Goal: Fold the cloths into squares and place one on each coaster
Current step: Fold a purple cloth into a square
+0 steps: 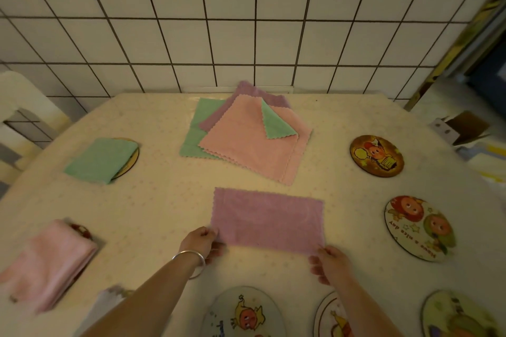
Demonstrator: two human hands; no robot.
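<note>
With my left hand and right hand each in a pinching grip on a near corner of the half-folded purple cloth at mid-desk, two coasters hold folded cloths (green, pink), five sit bare, and the pile waits.

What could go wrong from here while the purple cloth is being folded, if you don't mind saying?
The purple cloth is held only at its near corners by the left hand and right hand, so the next fold may come out skewed rather than square. The green folded cloth sits off-centre on its coaster, so a nudge could slide it off. The unfolded pile lies close behind and might get dragged.
</note>
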